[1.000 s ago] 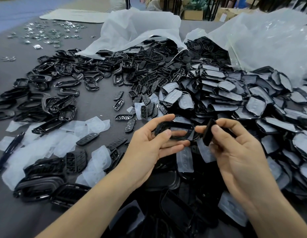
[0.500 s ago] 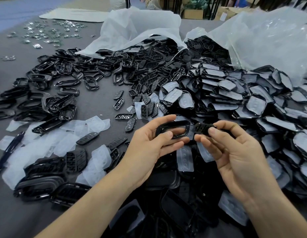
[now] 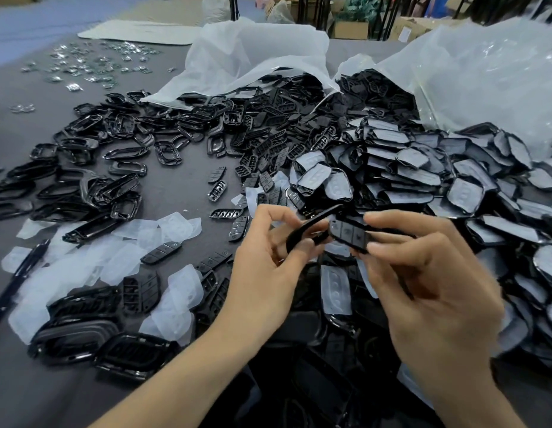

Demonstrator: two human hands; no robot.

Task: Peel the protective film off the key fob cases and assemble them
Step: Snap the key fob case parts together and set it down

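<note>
Pinching a black case frame (image 3: 308,227) between thumb and curled fingers, the left hand (image 3: 268,273) holds it just above the counter (image 3: 176,186), mid-view. The right hand (image 3: 432,291) grips a button panel (image 3: 350,234) by its long edges with its fingertips. The two parts meet, or very nearly, at the panel's left end; I cannot tell whether they touch.

Both look like thin moulded plastic: light, stiff and glossy enough to slip. The open frame probably flexes if squeezed across its middle, so its rim near the ends seems the safer hold. The panel is best kept by its edges, leaving its face and seating rim free.

The frame shows almost edge-on, its long axis rising from lower left to upper right. The panel's long axis runs from upper left down to lower right, button face turned up toward the camera. Peeled films (image 3: 172,225) lie at left, and film-covered cases (image 3: 423,180) are heaped at right.
</note>
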